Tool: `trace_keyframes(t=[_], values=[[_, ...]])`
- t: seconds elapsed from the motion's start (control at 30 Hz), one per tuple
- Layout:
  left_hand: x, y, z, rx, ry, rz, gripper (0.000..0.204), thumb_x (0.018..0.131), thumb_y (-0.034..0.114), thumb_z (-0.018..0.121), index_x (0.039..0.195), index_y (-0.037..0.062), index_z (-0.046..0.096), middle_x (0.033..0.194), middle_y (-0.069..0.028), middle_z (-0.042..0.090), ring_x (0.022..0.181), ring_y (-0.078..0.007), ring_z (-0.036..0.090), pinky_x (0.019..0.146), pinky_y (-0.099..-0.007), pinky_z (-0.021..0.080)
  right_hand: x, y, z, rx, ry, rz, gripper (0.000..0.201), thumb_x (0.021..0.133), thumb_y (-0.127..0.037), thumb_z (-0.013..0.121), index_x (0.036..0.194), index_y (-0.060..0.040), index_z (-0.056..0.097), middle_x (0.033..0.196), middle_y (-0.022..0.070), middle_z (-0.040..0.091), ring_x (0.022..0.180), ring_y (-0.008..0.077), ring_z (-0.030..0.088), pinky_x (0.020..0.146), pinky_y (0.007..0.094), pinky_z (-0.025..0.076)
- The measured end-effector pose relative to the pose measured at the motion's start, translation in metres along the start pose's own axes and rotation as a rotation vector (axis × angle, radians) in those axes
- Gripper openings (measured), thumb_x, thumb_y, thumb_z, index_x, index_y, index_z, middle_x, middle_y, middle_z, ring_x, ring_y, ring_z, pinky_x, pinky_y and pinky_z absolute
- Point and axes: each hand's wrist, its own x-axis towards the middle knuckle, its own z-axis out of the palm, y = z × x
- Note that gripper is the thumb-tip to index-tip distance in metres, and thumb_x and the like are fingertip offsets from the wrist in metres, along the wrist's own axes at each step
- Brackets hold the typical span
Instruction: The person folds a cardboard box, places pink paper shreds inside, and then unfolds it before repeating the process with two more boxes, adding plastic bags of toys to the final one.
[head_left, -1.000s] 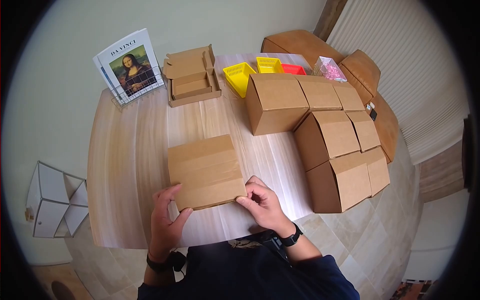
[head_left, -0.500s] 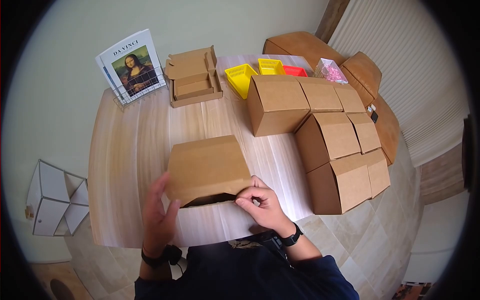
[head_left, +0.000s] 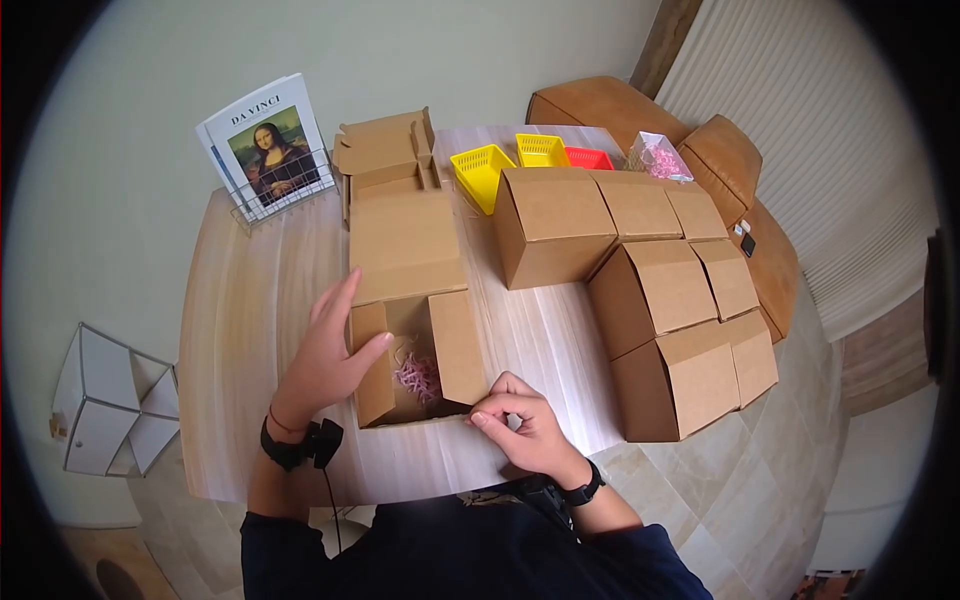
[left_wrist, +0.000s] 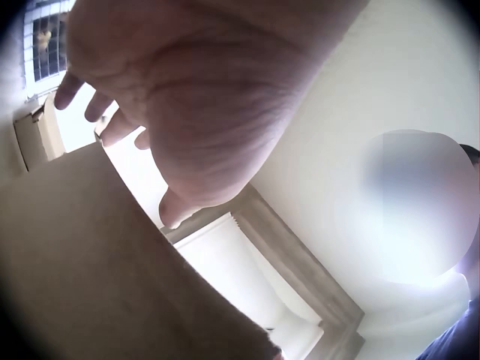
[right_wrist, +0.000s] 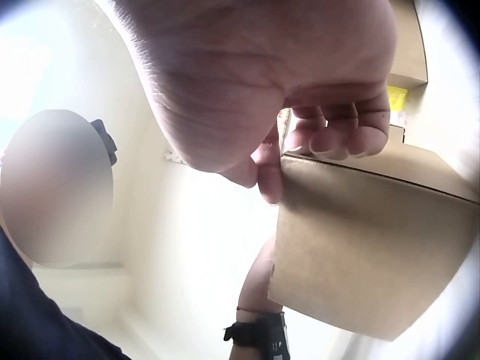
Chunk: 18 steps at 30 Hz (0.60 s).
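A cardboard box (head_left: 461,350) stands at the table's near side, its lid (head_left: 405,235) swung back and lying away from me. Both side flaps are folded partly outward, and pink shredded paper (head_left: 417,378) shows inside. My left hand (head_left: 330,352) is beside and over the left flap (head_left: 374,365), fingers extended and thumb spread toward the opening. At the near right corner, my right hand (head_left: 525,425) pinches the box edge between thumb and forefinger. The right wrist view shows those fingertips right at the corner of the box wall (right_wrist: 367,240), other fingers curled above its top edge.
Several closed cardboard boxes (head_left: 560,215) stand in rows on the right. Behind the lid lies an open flat carton (head_left: 385,150). Yellow baskets (head_left: 480,180), a red basket (head_left: 590,158) and a clear container of pink shreds (head_left: 660,160) sit farther back. Left stands a wire rack (head_left: 285,195) with books.
The box's lid has swung up and away from me, exposing the flaps and pink paper. My left hand has moved from the front left corner to the left flap; the right stays at its corner.
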Motion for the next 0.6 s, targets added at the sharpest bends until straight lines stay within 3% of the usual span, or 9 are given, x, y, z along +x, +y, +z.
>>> trace_keyframes(t=[0.13, 0.23, 0.3, 0.4, 0.5, 0.6], values=[[-0.002, -0.002, 0.005, -0.103, -0.066, -0.024, 0.088, 0.093, 0.02, 0.077, 0.161, -0.0075, 0.029, 0.158, -0.0283, 0.042, 0.148, -0.0389, 0.042, 0.123, -0.0454, 0.033, 0.002, -0.011, -0.001, -0.081, -0.004, -0.047, 0.007, 0.093, -0.006, 0.079, 0.099, -0.0028, 0.079, 0.087, 0.0032, 0.05, 0.071, 0.014, 0.048, 0.063, 0.027, 0.041], [-0.004, 0.002, 0.007, -0.149, -0.067, -0.037, 0.089, 0.091, 0.019, 0.078, 0.16, -0.0074, 0.028, 0.157, -0.028, 0.043, 0.148, -0.0374, 0.044, 0.122, -0.0451, 0.035, 0.011, -0.031, 0.0, -0.349, -0.003, -0.257, 0.015, 0.09, -0.011, 0.082, 0.104, -0.0055, 0.081, 0.086, 0.0053, 0.048, 0.071, 0.0193, 0.05, 0.064, 0.0293, 0.045], [-0.007, 0.0, 0.008, -0.169, -0.075, -0.061, 0.091, 0.09, 0.017, 0.079, 0.16, -0.0064, 0.027, 0.157, -0.0279, 0.043, 0.148, -0.0358, 0.044, 0.122, -0.0446, 0.036, 0.013, -0.043, 0.004, -0.444, -0.004, -0.212, 0.022, 0.085, -0.012, 0.084, 0.107, -0.0078, 0.083, 0.085, 0.0059, 0.049, 0.075, 0.0207, 0.051, 0.065, 0.0308, 0.045], [-0.007, -0.005, 0.011, -0.588, -0.053, -0.203, 0.093, 0.088, 0.017, 0.082, 0.159, -0.0034, 0.026, 0.156, -0.0284, 0.043, 0.149, -0.0371, 0.043, 0.122, -0.045, 0.036, 0.016, -0.047, 0.005, -0.557, -0.002, -0.212, 0.026, 0.082, -0.015, 0.086, 0.108, -0.01, 0.084, 0.084, 0.0061, 0.049, 0.077, 0.0221, 0.053, 0.065, 0.0329, 0.047], [-0.013, 0.004, 0.01, -0.752, -0.022, -0.281, 0.094, 0.086, 0.014, 0.083, 0.159, -0.0007, 0.026, 0.16, -0.029, 0.038, 0.151, -0.0365, 0.039, 0.123, -0.0449, 0.034, 0.02, -0.05, 0.002, -0.643, -0.006, -0.28, 0.024, 0.084, -0.018, 0.086, 0.107, -0.0109, 0.084, 0.086, 0.006, 0.049, 0.075, 0.0232, 0.055, 0.063, 0.0346, 0.049], [-0.022, 0.011, 0.012, -0.181, -0.029, -0.018, 0.092, 0.086, 0.011, 0.083, 0.158, 0.0001, 0.027, 0.165, -0.0282, 0.03, 0.154, -0.036, 0.034, 0.124, -0.0448, 0.032, 0.022, -0.051, 0.003, -0.693, -0.01, -0.303, 0.024, 0.084, -0.019, 0.085, 0.107, -0.0119, 0.083, 0.087, 0.0059, 0.05, 0.075, 0.0234, 0.056, 0.062, 0.035, 0.05]])
